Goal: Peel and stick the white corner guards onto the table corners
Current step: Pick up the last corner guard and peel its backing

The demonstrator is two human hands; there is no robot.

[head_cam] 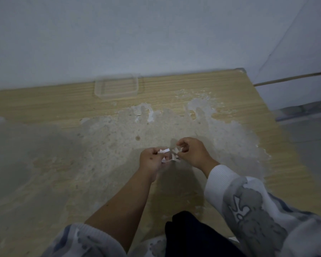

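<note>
Both hands meet above the middle of a worn wooden table. My left hand pinches small white strips of backing paper between thumb and fingers. My right hand pinches a small pale corner guard that sits between the two hands; its exact shape is blurred. The far right table corner carries a small pale piece that looks like a corner guard.
A clear plastic tray stands at the table's back edge against a grey wall. Much of the tabletop's veneer is scraped down to a rough pale patch. The table's right edge drops to the floor. Dark clothing lies at the bottom centre.
</note>
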